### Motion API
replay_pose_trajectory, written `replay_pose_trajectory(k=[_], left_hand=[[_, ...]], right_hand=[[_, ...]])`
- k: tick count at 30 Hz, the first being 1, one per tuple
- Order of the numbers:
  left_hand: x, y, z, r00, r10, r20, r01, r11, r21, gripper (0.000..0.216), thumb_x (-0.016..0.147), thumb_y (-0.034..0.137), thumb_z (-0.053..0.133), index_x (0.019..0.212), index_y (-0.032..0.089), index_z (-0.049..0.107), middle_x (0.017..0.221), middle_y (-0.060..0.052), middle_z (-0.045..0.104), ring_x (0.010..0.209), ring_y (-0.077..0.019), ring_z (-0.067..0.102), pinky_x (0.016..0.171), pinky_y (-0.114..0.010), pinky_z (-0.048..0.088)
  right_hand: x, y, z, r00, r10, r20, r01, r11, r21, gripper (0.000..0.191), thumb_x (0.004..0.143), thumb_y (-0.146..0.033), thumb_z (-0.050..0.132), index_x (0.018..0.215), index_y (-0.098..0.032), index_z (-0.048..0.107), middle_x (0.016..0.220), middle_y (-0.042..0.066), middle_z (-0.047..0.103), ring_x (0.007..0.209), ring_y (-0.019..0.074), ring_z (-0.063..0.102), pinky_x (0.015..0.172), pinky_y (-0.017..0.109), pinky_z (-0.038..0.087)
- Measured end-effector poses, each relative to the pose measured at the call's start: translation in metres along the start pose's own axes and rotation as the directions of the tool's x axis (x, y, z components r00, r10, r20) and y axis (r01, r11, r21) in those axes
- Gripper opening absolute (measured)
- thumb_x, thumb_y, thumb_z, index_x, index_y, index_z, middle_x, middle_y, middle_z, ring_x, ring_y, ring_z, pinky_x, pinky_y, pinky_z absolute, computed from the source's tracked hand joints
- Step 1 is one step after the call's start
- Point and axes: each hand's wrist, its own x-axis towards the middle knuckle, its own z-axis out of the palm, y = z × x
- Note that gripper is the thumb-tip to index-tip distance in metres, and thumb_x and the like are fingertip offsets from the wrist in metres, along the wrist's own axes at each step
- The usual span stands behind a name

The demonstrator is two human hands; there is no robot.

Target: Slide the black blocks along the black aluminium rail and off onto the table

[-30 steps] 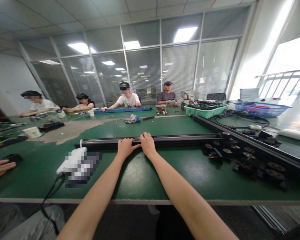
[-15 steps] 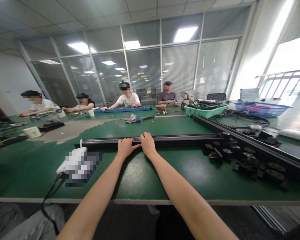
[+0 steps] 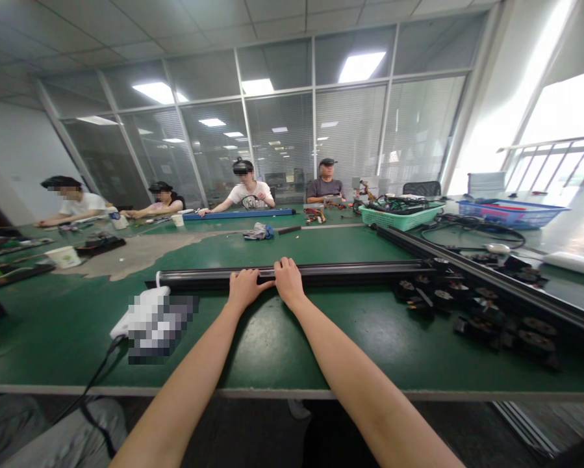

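Note:
A long black metal rail (image 3: 355,273) lies crosswise on the green table in front of me. My left hand (image 3: 244,288) grips it near its middle, fingers curled over the far side and thumb pointing right along the near side. Right beside it, my right hand (image 3: 288,279) also has its fingers wrapped over the rail. The left thumb reaches to the right hand. A white block with a cord (image 3: 143,311) sits by the rail's left end. Several black socket-like parts (image 3: 442,296) are grouped by its right end.
Another long black rail (image 3: 467,273) runs diagonally on the right. Beyond it are a green basket (image 3: 401,218) and a blue basket (image 3: 510,213). A crumpled cloth (image 3: 258,231) lies ahead, a white cup (image 3: 65,258) to the left. Several co-workers sit across the green table (image 3: 292,351).
My hands and the rail have stayed in place. Across the table, the co-worker in white has raised a hand with a dark loop by it. A dark object has appeared at the left edge.

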Motion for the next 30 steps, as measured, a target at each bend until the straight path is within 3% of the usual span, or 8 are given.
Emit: replay_pose_trajectory(k=[30], left_hand=[[0.0, 0.0008, -0.0027, 1.0, -0.006, 0.011, 0.006, 1.0, -0.004, 0.058, 0.093, 0.07, 0.039, 0.093, 0.021, 0.07, 0.105, -0.014, 0.074, 0.105, -0.0325, 0.064, 0.088, -0.043, 0.039]], right_hand=[[0.0005, 0.0011, -0.0008, 1.0, -0.026, -0.016, 0.025, 0.999, -0.047, 0.022, 0.09, -0.015, 0.06, 0.109, -0.007, 0.068, 0.106, 0.017, 0.064, 0.104, 0.0266, 0.056, 0.098, 0.036, 0.046]])
